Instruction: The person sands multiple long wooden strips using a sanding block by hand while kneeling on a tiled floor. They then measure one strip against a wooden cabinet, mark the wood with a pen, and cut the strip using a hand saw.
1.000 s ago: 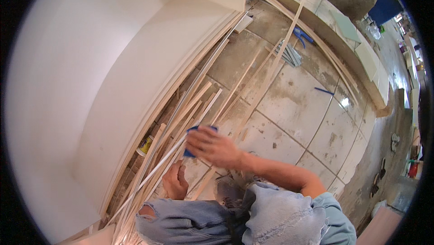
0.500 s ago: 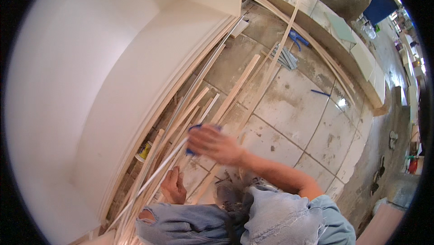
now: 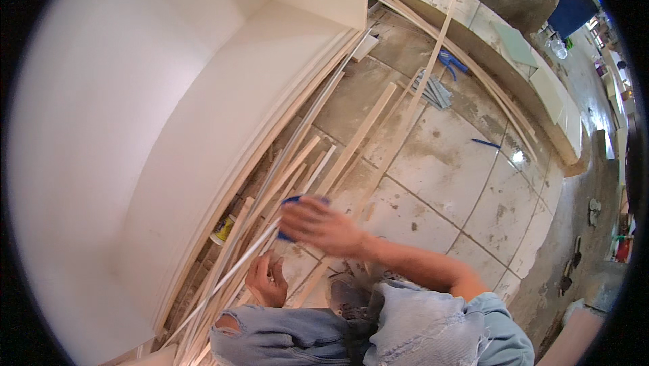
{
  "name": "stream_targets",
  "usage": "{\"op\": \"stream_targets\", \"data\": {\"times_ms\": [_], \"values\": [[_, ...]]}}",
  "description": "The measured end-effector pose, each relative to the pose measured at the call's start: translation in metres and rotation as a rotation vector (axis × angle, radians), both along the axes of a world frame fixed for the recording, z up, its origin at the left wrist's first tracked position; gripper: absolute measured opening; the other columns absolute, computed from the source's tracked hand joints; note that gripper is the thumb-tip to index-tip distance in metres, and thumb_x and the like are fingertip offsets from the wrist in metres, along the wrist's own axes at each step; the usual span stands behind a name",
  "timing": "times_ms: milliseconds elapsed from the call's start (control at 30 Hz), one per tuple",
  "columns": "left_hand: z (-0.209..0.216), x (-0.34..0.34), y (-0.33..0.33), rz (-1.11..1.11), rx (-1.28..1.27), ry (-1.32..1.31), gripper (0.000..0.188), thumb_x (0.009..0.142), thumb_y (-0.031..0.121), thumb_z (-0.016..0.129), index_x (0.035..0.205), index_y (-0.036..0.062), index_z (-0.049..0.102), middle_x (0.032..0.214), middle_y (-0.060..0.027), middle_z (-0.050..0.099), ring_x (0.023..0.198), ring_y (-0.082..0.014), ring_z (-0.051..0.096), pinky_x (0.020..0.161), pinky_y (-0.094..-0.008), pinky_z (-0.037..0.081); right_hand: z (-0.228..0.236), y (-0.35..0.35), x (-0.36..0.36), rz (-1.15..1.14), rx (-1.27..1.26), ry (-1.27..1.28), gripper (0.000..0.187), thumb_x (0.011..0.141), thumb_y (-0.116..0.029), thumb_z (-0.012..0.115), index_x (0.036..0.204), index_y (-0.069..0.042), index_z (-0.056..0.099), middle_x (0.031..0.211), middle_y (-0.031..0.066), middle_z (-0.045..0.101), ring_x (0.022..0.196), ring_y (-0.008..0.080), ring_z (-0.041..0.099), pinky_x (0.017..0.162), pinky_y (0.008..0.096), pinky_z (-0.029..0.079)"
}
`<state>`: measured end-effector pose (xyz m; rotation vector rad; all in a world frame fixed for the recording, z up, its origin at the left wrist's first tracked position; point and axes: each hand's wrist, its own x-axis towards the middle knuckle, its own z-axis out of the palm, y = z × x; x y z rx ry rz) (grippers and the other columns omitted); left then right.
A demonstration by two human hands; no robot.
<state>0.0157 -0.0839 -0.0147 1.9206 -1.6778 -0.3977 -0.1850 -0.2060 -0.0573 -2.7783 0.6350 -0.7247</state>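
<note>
My right hand [image 3: 324, 228], a little blurred, is closed over a dark blue pad [image 3: 286, 232] whose edges show around the fingers; its exact kind is unclear. The pad is wrapped over or pressed on a long thin white strip [image 3: 236, 266], which slants from lower left to upper right. Close beside that strip is my left hand [image 3: 268, 281], its fingers bent and the thumb apart, with nothing visible between them. Several pale wooden strips [image 3: 359, 137] lie beneath and beyond both hands, about parallel to the white one.
A large white cabinet-like panel [image 3: 182, 129] fills the left. On the tiled floor [image 3: 443, 170] lie a blue-handled tool [image 3: 451, 62], grey metal strips [image 3: 433, 89] and a blue pen-like stick [image 3: 485, 143]. A yellow-and-white tub [image 3: 222, 229] stands among the strips. Tile-topped ledge [image 3: 554, 99] at right.
The view has shifted slightly, so the floor and strips sit lower and further right. My left thumb has moved away from the fingers. My right hand stays on the blue pad.
</note>
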Motion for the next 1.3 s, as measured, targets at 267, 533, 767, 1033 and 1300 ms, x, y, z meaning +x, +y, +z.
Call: {"op": "stream_targets", "data": {"times_ms": [267,533,767,1033,1300], "values": [[-0.023,0.005,-0.009,-0.196,-0.010,0.152,0.018,0.096,0.015,0.066,0.100,-0.0027,0.068,0.071,-0.0153,0.064,0.057,-0.0311,0.059,0.054,-0.0375,0.046,-0.029,-0.128,-0.136,-0.603,0.005,-0.085,0.049,0.094,-0.013,0.051,0.142,-0.008,0.052,0.145,0.0126,0.054,0.139,0.0331,0.044,0.119,0.0492,0.027],[-0.008,0.016,-0.025,-0.152,0.492,0.590,0.038,0.105,0.027,0.053,0.086,-0.0035,0.065,0.055,-0.0055,0.050,0.050,-0.0145,0.045,0.049,-0.0323,0.036,-0.023,-0.034,-0.042,-0.031,0.003,-0.070,0.056,0.092,-0.021,0.053,0.146,-0.009,0.048,0.157,0.0103,0.041,0.147,0.0257,0.034,0.124,0.0470,0.019],[0.000,0.012,-0.036,-0.192,0.630,0.715,0.043,0.107,0.033,0.050,0.088,-0.0028,0.066,0.054,0.0021,0.047,0.049,-0.0065,0.039,0.047,-0.0266,0.032,-0.013,-0.146,-0.165,-0.653,-0.136,-0.045,0.053,0.083,-0.003,0.058,0.136,-0.006,0.057,0.142,0.0153,0.055,0.141,0.0328,0.042,0.121,0.0501,0.023],[0.000,0.008,-0.053,-0.147,0.788,0.904,0.042,0.107,0.034,0.048,0.093,-0.0021,0.064,0.054,0.0045,0.041,0.049,-0.0051,0.035,0.047,-0.0249,0.028,-0.026,-0.005,-0.031,-0.074,-0.039,-0.138,0.054,0.091,-0.016,0.051,0.145,-0.009,0.048,0.151,0.0126,0.046,0.144,0.0281,0.037,0.124,0.0488,0.020],[0.021,0.006,-0.065,-0.261,0.785,0.801,0.035,0.106,0.030,0.051,0.104,-0.0023,0.064,0.064,-0.0010,0.053,0.054,-0.0088,0.045,0.053,-0.0256,0.039,0.002,-0.156,-0.153,-0.316,-0.302,0.020,0.037,0.082,-0.011,0.063,0.118,-0.003,0.064,0.122,0.0122,0.063,0.125,0.0282,0.055,0.110,0.0453,0.042]]}}
